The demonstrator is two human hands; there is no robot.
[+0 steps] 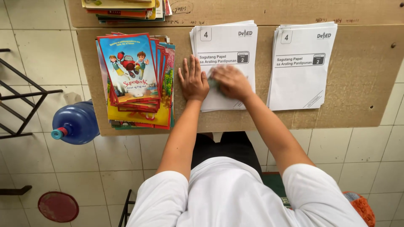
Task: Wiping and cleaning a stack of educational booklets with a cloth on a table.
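Brown surface [357, 96] stands over a tiled floor [42, 54], its near edge just before the person's lap. Left hand [193, 80] lies flat, fingers spread, on the left edge of the middle paper stack [227, 46]. Right hand [230, 82] is blurred on the same stack; its grip I cannot tell. Books [134, 80] lie just left, second stack [301, 67] right, with bare board between. Blue jug [78, 122] stands on the floor, contents hidden

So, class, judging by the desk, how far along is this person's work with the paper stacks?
Looks done: one white paper stack sits squared, untouched. In hand: left hand lies flat on the middle stack; right hand, blurred, is on it. Left: the coloured booklets lie fanned unevenly.
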